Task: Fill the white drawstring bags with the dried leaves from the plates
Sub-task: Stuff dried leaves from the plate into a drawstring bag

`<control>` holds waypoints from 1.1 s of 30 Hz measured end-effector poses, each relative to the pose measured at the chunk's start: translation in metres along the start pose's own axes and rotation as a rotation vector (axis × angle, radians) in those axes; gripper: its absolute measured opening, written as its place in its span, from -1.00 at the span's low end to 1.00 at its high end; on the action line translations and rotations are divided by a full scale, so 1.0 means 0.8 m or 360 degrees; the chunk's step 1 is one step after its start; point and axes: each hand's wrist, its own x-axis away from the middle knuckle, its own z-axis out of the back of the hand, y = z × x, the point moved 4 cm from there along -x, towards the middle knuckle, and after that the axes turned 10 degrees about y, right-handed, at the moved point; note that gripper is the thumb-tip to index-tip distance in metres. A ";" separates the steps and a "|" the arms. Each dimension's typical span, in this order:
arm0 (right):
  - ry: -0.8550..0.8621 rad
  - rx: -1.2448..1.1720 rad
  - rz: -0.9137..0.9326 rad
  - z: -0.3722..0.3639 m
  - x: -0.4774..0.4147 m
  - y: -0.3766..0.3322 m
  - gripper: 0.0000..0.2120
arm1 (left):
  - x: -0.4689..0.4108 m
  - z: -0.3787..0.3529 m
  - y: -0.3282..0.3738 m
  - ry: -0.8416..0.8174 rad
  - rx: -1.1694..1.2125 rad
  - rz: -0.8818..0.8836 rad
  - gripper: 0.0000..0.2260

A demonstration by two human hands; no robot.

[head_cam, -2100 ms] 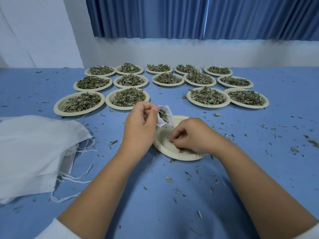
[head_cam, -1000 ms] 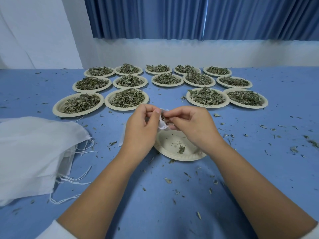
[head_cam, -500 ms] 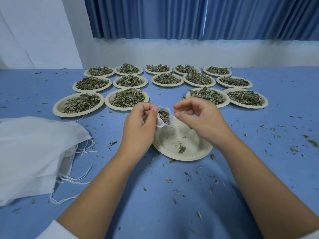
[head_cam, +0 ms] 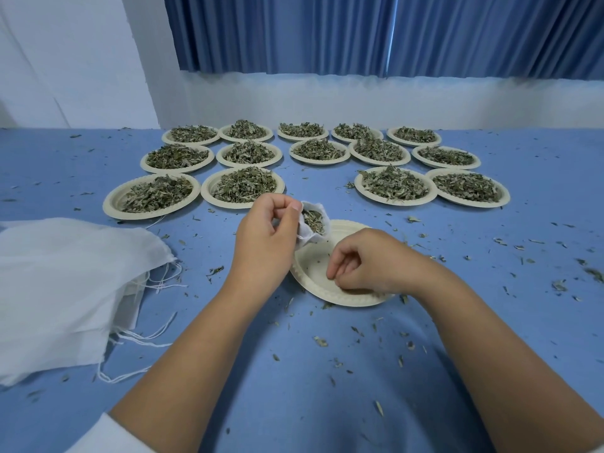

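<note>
Left hand [head_cam: 264, 246] pinches small white bag [head_cam: 309, 236] open, leaves [head_cam: 314, 220] inside. Right hand [head_cam: 369, 266] fingers curled over near-bare plate [head_cam: 312, 273], perhaps pinching leaves; cannot tell. 14 full plates [head_cam: 109, 207] behind.

The left forearm [head_cam: 196, 338] is bare below a white sleeve [head_cam: 104, 434] (only its edge shows).
</note>
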 end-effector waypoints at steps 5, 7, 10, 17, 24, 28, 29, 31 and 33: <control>0.0238 -0.0225 0.0056 0.017 -0.002 -0.002 -0.77 | -0.001 0.001 -0.001 0.0003 -0.0040 -0.0008 -0.89; 0.0489 -0.0611 0.0068 0.030 -0.006 0.000 -0.80 | -0.001 0.001 -0.001 0.0007 -0.0064 -0.0020 -0.89; 0.0790 -0.1226 0.0090 0.037 -0.006 0.002 -0.85 | 0.001 -0.002 -0.001 -0.0029 -0.0069 -0.0026 -0.90; 0.0708 -0.1365 0.0212 0.012 -0.007 -0.017 -0.82 | 0.004 -0.005 0.002 -0.0058 -0.0054 -0.0046 -0.90; 0.0784 -0.1223 0.0310 0.010 -0.006 -0.018 -0.74 | 0.006 -0.006 0.003 -0.0072 0.0006 -0.0030 -0.91; 0.0852 -0.1104 0.0374 0.010 -0.005 -0.019 -0.76 | 0.007 -0.006 0.005 -0.0077 0.0011 -0.0052 -0.90; 0.0873 -0.1072 0.0377 0.010 -0.005 -0.018 -0.77 | 0.007 -0.005 0.006 -0.0076 0.0006 -0.0056 -0.90; 0.0866 -0.1134 0.0349 0.009 -0.006 -0.017 -0.81 | 0.007 -0.005 0.007 -0.0069 0.0006 -0.0056 -0.89; 0.0837 -0.1230 0.0303 0.007 -0.008 -0.015 -0.82 | 0.007 -0.004 0.008 -0.0060 0.0004 -0.0049 -0.89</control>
